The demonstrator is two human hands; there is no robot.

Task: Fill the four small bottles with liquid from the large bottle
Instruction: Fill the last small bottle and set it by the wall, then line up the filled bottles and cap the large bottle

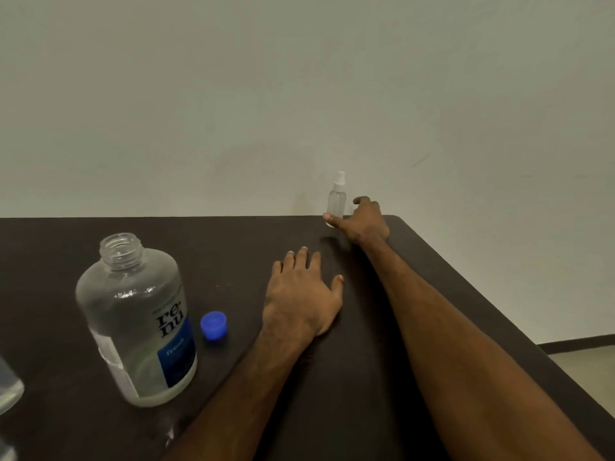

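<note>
A pale, bare wall [299,94] fills the upper half of the view. Below it a dark bench [233,244] runs from the left edge to a far right corner.

Two bare forearms reach out over the bench from the bottom of the view.

The large bottle [139,321] stands upright on the left part of the bench. It is clear plastic with a blue and white label, and liquid fills roughly its lower half. Its neck is uncapped, probably so it is ready for pouring.

The left hand [301,294] lies palm down near the middle of the bench, fingers straight and spread, holding nothing. It seems to be resting or steadying the person while the other arm stretches.

The right hand [362,221] is at the far corner, beside a small bottle [336,202]. Its thumb tip sits at the foot of that bottle, while the forefinger curves just clear of the bottle's right side. The hand is open around the bottle, not clamped on it.

The small bottle is clear, upright at the bench's far edge, with its white spray top on. Whether it holds liquid cannot be told.

A blue cap [214,325] lies on the bench just right of the large bottle, likely its own.

Something clear [8,387] shows at the left edge, cut off.
</note>
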